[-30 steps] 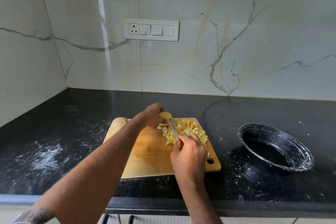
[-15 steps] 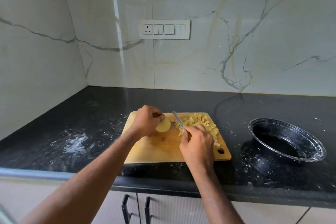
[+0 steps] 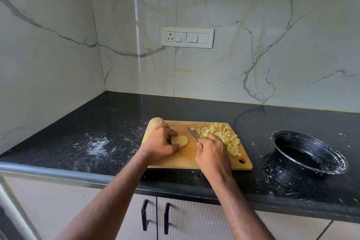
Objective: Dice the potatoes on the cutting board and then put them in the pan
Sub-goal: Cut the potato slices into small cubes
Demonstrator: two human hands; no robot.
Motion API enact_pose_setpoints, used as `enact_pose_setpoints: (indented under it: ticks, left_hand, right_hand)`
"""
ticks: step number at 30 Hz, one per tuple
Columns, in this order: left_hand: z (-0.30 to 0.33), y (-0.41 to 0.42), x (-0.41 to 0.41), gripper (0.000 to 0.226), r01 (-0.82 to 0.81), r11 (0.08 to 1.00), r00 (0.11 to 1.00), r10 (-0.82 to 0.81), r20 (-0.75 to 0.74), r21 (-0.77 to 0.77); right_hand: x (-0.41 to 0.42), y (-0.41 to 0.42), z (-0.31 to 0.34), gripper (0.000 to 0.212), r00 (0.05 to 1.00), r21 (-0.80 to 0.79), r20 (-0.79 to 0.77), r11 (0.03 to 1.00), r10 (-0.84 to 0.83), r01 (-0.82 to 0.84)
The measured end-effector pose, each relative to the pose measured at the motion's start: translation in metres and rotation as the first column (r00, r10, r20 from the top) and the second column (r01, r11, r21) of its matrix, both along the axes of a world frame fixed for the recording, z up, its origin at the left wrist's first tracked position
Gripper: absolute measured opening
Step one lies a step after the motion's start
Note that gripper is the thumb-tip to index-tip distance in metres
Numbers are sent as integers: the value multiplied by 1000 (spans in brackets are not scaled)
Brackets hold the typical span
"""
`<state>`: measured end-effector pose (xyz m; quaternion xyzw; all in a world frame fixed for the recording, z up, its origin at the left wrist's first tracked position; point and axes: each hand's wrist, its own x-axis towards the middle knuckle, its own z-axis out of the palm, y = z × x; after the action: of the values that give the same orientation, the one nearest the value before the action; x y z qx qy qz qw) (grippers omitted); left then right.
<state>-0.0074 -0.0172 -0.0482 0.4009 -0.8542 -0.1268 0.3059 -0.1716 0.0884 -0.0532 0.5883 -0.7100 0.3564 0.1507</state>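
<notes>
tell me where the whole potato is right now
In the head view, the whole potato sits at the board's far left corner, just beyond the left hand.

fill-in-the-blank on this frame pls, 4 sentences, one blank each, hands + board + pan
1. The left hand holds a round potato slice flat on the ____.
2. The right hand has its grip on a ____, blade pointing away from the person.
3. The pile of diced potato lies on the board's ____ side.
4. The black pan, right of the cutting board, holds ____ potato pieces.

Missing words: cutting board; knife; right; no
</notes>
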Motion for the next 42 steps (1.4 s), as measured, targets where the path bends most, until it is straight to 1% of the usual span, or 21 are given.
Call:
enact_pose_setpoints:
  ticks: [3,5,7,9,12,14,17,21,27,30,37,40,42]
  left_hand:
    - [1,0,0,44,-37,999,999,38,-32,26]
    - [2,0,0,44,-50,998,998,51,-29,33]
    - [2,0,0,44,-53,998,998,54,-27,41]
    - [1,-1,1,42,-44,998,999,45,-23,49]
    - [1,-3,1,37,-5,999,1000,5,-14,38]
    - [1,-4,1,36,3,1000,1000,-3,-10,31]
    - [-1,-5,1,42,-7,999,1000,8,-14,44]
    - [-3,-7,1,43,-30,998,1000,30,-5,58]
    - [-3,-8,-2,32,-69,996,997,70,-23,57]
    - [-5,-10,-2,36,-79,996,997,79,-15,44]
    - [-10,-16,-3,59,-52,998,997,49,63,37]
    - [-10,-18,-4,60,-53,997,996,49,76,55]
    - [-9,-17,-4,59,-45,997,996,41,75,55]
  right_hand:
    - [6,-3,5,4,999,40,-26,999,-30,31]
    - [8,-6,10,9,998,93,-28,994,-59,61]
    - [8,-8,14,13,995,123,-7,988,-98,98]
    - [10,-7,16,15,990,119,48,985,-133,127]
    - [17,0,13,16,992,70,95,994,-84,78]
    - [23,5,9,14,997,66,66,997,-43,39]
    - [26,12,4,18,999,106,37,994,-16,12]
    - [24,14,7,29,994,110,112,994,-16,4]
    - [26,14,9,28,989,84,145,996,1,-14]
    - [28,13,10,27,991,86,130,996,11,-23]
    - [31,10,11,21,994,155,107,987,17,-34]
    - [32,7,12,18,997,189,74,981,21,-35]
    - [32,4,16,18,997,219,83,975,7,-25]
